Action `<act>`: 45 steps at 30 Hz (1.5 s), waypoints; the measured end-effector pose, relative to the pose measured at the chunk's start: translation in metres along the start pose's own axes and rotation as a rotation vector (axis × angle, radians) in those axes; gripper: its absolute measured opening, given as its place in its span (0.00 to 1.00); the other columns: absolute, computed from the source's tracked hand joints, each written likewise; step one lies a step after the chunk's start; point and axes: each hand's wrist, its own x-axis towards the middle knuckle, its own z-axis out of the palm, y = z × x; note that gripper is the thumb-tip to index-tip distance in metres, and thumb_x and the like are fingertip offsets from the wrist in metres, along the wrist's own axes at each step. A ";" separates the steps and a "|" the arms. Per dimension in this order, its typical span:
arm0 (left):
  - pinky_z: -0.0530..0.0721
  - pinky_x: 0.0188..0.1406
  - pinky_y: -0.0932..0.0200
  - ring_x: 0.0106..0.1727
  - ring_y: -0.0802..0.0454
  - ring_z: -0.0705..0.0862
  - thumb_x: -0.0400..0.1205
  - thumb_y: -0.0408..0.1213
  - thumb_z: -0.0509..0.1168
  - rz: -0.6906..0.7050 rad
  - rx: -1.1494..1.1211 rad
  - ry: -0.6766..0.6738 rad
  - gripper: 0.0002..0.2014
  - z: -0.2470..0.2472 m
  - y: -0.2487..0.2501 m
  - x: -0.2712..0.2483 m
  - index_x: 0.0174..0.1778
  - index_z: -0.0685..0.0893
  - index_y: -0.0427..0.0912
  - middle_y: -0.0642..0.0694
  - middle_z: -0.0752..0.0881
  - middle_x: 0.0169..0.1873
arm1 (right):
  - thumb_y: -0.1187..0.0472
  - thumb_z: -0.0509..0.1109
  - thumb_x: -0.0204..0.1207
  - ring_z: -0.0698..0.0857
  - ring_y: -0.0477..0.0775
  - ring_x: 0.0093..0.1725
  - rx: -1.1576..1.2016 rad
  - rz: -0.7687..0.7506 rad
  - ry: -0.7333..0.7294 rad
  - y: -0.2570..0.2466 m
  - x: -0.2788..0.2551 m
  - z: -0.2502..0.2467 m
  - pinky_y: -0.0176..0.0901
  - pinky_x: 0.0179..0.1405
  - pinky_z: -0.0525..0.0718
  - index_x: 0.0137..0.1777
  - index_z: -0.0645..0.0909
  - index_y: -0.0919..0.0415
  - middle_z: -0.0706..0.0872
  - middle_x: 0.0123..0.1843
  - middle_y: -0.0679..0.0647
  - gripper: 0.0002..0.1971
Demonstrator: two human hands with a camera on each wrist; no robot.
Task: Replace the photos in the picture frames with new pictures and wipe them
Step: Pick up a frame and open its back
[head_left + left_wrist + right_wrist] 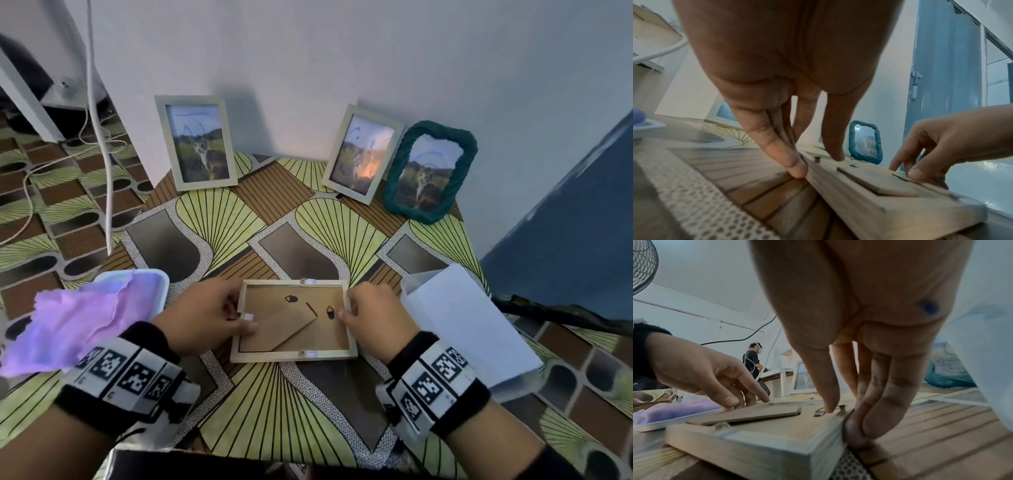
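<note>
On the patterned tablecloth [219,219], near the front edge: one pale wooden frame [293,355], face down, brown backing board [270,329] up, stand leg folded flat.

Left hand [205,317]: fingers run down the frame's left side, thumb on top of the rim beside a white retaining tab [247,316]; the frame's left edge is pinched between them.

Right hand [371,317]: fingers down the right side, thumb tip on the backing beside a dark hanger clip [330,312]; pinches the right edge likewise.

At the wall: two pale frames, one left [196,143], one right [363,154], and a teal frame [431,173], all upright, each with a cat photo and blue scribbles on the glass.

Left of the hands: white tray [161,279] with a purple cloth [78,322] draped over it.

Right of the hands: white paper bag [469,322], lying flat.
</note>
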 end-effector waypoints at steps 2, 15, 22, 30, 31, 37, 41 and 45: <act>0.85 0.44 0.55 0.38 0.61 0.85 0.73 0.45 0.77 -0.011 -0.031 0.002 0.09 -0.001 -0.001 0.000 0.41 0.83 0.55 0.55 0.86 0.36 | 0.55 0.68 0.80 0.79 0.53 0.37 0.007 0.009 0.002 0.000 0.004 0.000 0.37 0.27 0.66 0.30 0.68 0.53 0.77 0.35 0.52 0.18; 0.81 0.40 0.56 0.37 0.58 0.83 0.76 0.50 0.74 -0.003 0.154 0.029 0.10 0.005 -0.004 0.007 0.44 0.87 0.49 0.55 0.86 0.35 | 0.58 0.68 0.77 0.73 0.49 0.30 -0.078 0.008 -0.009 -0.010 0.010 -0.001 0.35 0.22 0.61 0.28 0.63 0.54 0.69 0.30 0.51 0.20; 0.73 0.40 0.59 0.43 0.53 0.79 0.79 0.53 0.69 0.052 0.337 -0.042 0.13 0.003 -0.005 0.011 0.42 0.79 0.47 0.51 0.82 0.41 | 0.59 0.67 0.78 0.74 0.52 0.31 -0.085 0.012 -0.016 -0.009 0.012 -0.002 0.35 0.22 0.61 0.27 0.62 0.55 0.70 0.32 0.54 0.21; 0.72 0.41 0.55 0.43 0.48 0.78 0.81 0.47 0.65 -0.063 0.275 0.095 0.10 0.013 0.004 0.010 0.43 0.75 0.44 0.49 0.81 0.40 | 0.59 0.68 0.80 0.79 0.54 0.35 -0.076 -0.031 -0.022 -0.004 0.013 -0.002 0.39 0.29 0.70 0.27 0.65 0.54 0.72 0.31 0.52 0.20; 0.74 0.41 0.54 0.45 0.47 0.80 0.81 0.46 0.65 -0.090 0.266 0.090 0.10 0.012 0.005 0.012 0.45 0.77 0.42 0.47 0.83 0.42 | 0.59 0.68 0.80 0.79 0.53 0.34 -0.073 -0.035 -0.018 -0.003 0.013 -0.003 0.39 0.28 0.69 0.27 0.65 0.54 0.72 0.30 0.51 0.20; 0.82 0.50 0.49 0.50 0.43 0.82 0.78 0.44 0.67 -0.236 0.205 0.043 0.12 0.001 0.009 0.021 0.49 0.78 0.39 0.44 0.85 0.45 | 0.58 0.66 0.82 0.77 0.53 0.34 -0.059 -0.037 -0.013 -0.004 0.013 -0.004 0.38 0.25 0.62 0.28 0.66 0.54 0.72 0.29 0.51 0.20; 0.82 0.54 0.49 0.53 0.44 0.81 0.77 0.42 0.68 -0.180 0.176 0.056 0.19 0.000 0.003 0.020 0.61 0.73 0.39 0.43 0.82 0.52 | 0.53 0.67 0.81 0.72 0.47 0.30 0.066 -0.047 -0.042 -0.004 0.011 -0.010 0.39 0.26 0.61 0.30 0.69 0.57 0.72 0.30 0.50 0.19; 0.73 0.69 0.54 0.69 0.47 0.75 0.82 0.46 0.66 0.020 0.210 0.067 0.26 -0.005 -0.001 0.022 0.76 0.72 0.42 0.45 0.73 0.71 | 0.48 0.67 0.80 0.76 0.49 0.30 0.059 -0.063 -0.081 -0.002 0.000 -0.016 0.42 0.26 0.71 0.29 0.73 0.56 0.77 0.29 0.51 0.20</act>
